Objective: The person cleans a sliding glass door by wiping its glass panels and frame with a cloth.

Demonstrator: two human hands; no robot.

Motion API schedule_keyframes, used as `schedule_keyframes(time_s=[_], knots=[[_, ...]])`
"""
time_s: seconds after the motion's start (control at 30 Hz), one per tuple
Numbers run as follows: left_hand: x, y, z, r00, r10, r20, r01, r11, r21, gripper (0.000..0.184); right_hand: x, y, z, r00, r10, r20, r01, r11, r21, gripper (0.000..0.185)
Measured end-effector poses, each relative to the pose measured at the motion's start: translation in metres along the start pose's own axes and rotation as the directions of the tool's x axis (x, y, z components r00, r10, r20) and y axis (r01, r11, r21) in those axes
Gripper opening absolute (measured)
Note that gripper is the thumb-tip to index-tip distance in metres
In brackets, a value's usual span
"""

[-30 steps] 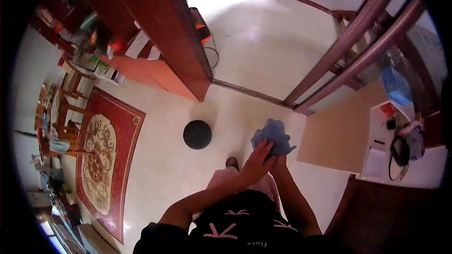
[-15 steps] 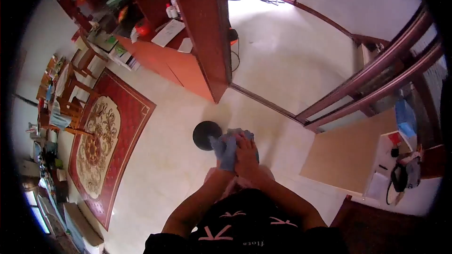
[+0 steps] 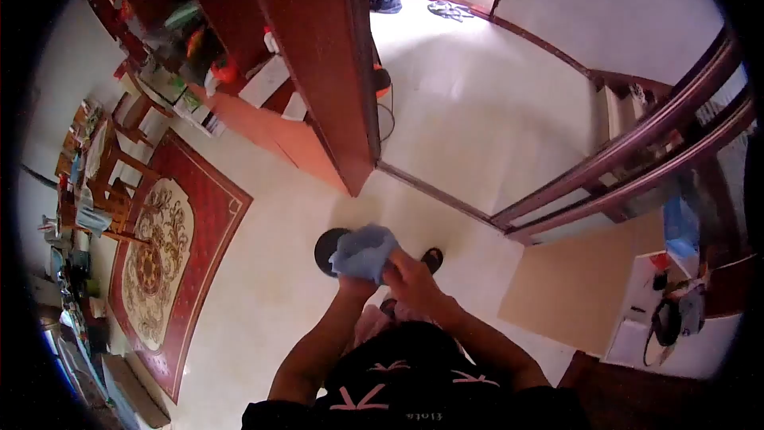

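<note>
A blue-grey cloth point(image 3: 364, 252) is bunched up in front of my body, above the floor. My left hand point(image 3: 357, 285) is under it at the near side, its fingers mostly covered by the folds. At the cloth's right edge, my right hand point(image 3: 414, 280) is closed with its fingers gripping the fabric. Behind the cloth, a round black object point(image 3: 325, 252) shows partly on the floor; its kind is unclear. A dark sandal point(image 3: 432, 259) on my foot appears to the right of my hands.
A tall reddish-brown cabinet point(image 3: 318, 56) rises ahead, with a floor track point(image 3: 434, 197) beside it. To the left lies a patterned red rug point(image 3: 215, 207) near wooden chairs. A tan board-topped surface point(image 3: 577, 287) stands at right, below dark railings point(image 3: 573, 183).
My hands have moved apart from their pressed-together position, and the cloth is now more spread out over my left hand. The view has shifted slightly, and the sandal has come into sight.
</note>
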State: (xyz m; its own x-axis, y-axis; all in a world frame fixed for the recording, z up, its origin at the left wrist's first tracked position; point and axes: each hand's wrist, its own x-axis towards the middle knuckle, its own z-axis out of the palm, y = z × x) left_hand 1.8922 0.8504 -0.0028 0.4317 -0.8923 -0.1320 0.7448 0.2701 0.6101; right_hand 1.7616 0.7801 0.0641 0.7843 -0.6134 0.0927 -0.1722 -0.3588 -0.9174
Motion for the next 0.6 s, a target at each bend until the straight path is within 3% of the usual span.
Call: schedule_keyframes(time_s=[0.03,0.1,0.13,0.17,0.2,0.27,0.3,0.33,0.37,0.4,0.43,0.53,0.57,0.6], knots=[[0.019,0.001,-0.004,0.982,0.092,0.163,-0.131,0.961,0.242,0.046,0.007,0.0,-0.006,0.997,-0.074,0.016,0.074,0.997,-0.021,0.016],[0.059,0.013,0.005,0.84,0.267,0.472,-0.516,0.661,0.545,0.044,0.025,0.002,-0.023,0.979,-0.18,0.097,0.186,0.981,-0.055,0.017],[0.098,0.032,0.028,0.625,0.299,0.721,-0.656,0.702,0.278,0.039,0.033,0.004,-0.036,0.964,-0.212,0.163,0.225,0.972,-0.068,0.017],[0.098,0.036,0.037,0.709,0.316,0.63,-0.687,0.508,0.519,0.032,0.037,0.008,-0.049,0.944,-0.236,0.231,0.26,0.962,-0.079,0.016],[0.103,0.04,0.055,0.819,0.304,0.486,-0.57,0.336,0.75,0.026,0.038,0.017,-0.06,0.939,-0.268,0.213,0.302,0.942,-0.145,0.016],[0.132,0.044,0.09,0.897,0.298,0.326,-0.382,0.155,0.911,0.02,0.043,0.038,-0.086,0.925,-0.332,0.187,0.374,0.881,-0.288,0.014],[0.16,0.043,0.098,0.846,0.206,0.492,-0.52,0.108,0.848,0.018,0.046,0.049,-0.101,0.948,-0.238,0.214,0.303,0.882,-0.361,0.015],[0.187,0.043,0.107,0.761,0.105,0.64,-0.648,0.094,0.756,0.017,0.05,0.061,-0.117,0.963,-0.141,0.23,0.231,0.873,-0.43,0.016],[0.231,0.033,0.077,0.582,-0.015,0.813,-0.744,0.395,0.54,0.015,0.052,0.077,-0.134,0.97,-0.044,0.237,0.16,0.853,-0.498,0.017],[0.253,0.024,0.079,0.503,-0.02,0.864,-0.727,0.531,0.436,0.015,0.049,0.098,-0.158,0.968,-0.176,0.177,0.237,0.871,-0.431,0.018],[0.274,0.015,0.081,0.421,-0.024,0.907,-0.676,0.659,0.331,0.015,0.052,0.099,-0.175,0.988,-0.132,0.078,0.153,0.893,-0.423,0.017],[0.297,-0.011,0.153,0.609,0.043,0.792,-0.618,0.652,0.439,0.019,0.061,0.11,-0.231,0.969,0.066,-0.238,-0.147,0.928,-0.341,0.013],[0.303,-0.027,0.177,0.658,0.051,0.752,-0.584,0.665,0.465,0.02,0.064,0.124,-0.246,0.956,0.052,-0.287,-0.147,0.936,-0.319,0.014],[0.311,-0.048,0.192,0.697,-0.044,0.715,-0.581,0.55,0.6,0.021,0.07,0.136,-0.261,0.94,0.044,-0.34,-0.151,0.943,-0.296,0.017]])
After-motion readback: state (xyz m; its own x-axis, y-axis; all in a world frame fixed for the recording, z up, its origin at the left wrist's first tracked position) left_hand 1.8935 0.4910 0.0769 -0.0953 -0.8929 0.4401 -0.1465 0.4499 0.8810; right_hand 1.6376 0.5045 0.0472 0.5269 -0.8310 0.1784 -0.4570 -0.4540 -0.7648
